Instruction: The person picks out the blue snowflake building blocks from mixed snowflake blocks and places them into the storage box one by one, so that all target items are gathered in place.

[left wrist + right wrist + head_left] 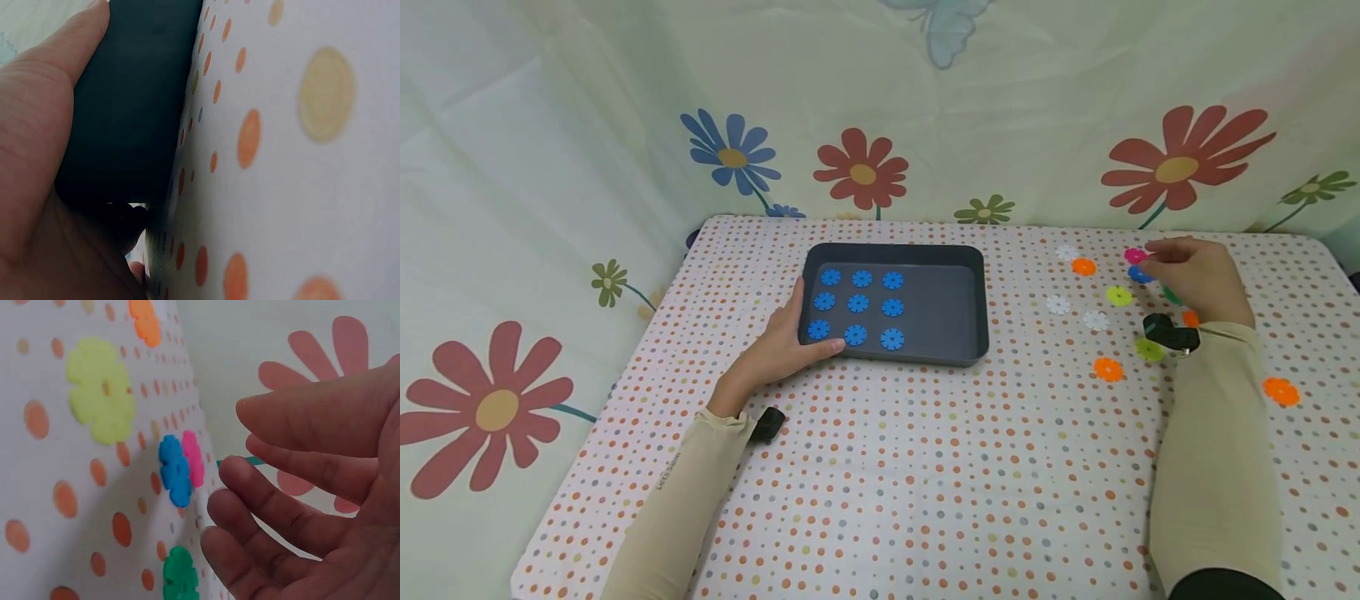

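Note:
A dark grey rectangular tray (945,317) lies on the table, with several blue flower-shaped discs (857,303) in rows of three over its left part. My left hand (780,343) grips the tray's near left corner, thumb along the front side and fingers at the left side; the left wrist view shows the thumb against the dark wall. At the far right, my right hand (1204,277) hovers by a loose blue disc (175,470). Its thumb and fingers are apart with nothing between them. A pink disc (193,459) sits just behind the blue one, and a green disc (180,576) is nearby.
Around the right hand lie loose white discs (1096,320), orange discs (1108,369) and yellow-green discs (1119,296). One orange disc (1281,392) is right of the forearm. A dotted cloth (925,475) covers the table; a flowered curtain (1037,125) hangs behind.

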`<act>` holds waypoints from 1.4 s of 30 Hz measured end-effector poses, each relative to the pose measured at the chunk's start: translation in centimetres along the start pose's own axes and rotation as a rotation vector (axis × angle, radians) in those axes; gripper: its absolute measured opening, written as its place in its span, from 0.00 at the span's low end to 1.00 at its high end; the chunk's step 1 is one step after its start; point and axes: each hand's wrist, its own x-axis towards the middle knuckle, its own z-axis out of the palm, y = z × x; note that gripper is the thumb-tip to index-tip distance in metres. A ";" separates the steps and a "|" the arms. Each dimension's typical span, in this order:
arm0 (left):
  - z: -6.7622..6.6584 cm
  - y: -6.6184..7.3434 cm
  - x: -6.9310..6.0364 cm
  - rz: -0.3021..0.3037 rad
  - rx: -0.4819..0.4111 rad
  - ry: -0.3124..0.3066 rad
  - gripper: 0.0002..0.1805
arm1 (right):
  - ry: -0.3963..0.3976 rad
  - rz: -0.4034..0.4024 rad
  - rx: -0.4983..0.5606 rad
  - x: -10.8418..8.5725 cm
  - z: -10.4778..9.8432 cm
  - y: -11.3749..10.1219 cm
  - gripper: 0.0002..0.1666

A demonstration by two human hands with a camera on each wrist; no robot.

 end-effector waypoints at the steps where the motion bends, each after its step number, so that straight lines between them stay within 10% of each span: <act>1: 0.0 0.0 0.0 -0.001 0.001 0.000 0.74 | -0.001 0.008 0.002 0.0 0.1 0.1 0.35; 42: 0.0 0.0 0.0 -0.001 -0.021 0.003 0.74 | -0.016 -0.003 -0.093 1.2 1.0 1.7 0.27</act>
